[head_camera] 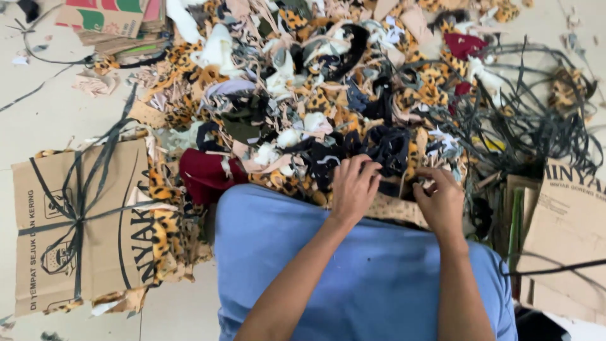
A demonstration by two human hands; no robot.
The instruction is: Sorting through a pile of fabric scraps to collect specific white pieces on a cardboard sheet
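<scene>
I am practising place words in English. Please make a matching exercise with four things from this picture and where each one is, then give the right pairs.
Things:
1. tied cardboard bundle
2. tangle of dark straps
3. dark red cloth
4. left hand

Places:
A. far right, beside the scrap pile
B. on dark scraps, at the pile's near edge
C. far left, on the floor
D. just above the blue cloth's left corner

Pairs: 1-C, 2-A, 3-D, 4-B

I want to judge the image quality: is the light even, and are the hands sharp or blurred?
Head view: soft, even light, no glare, faint shadows; left hand and right hand slightly soft at the fingers on the scrap pile; cardboard bundle fairly sharp; edges bend a little.
</scene>
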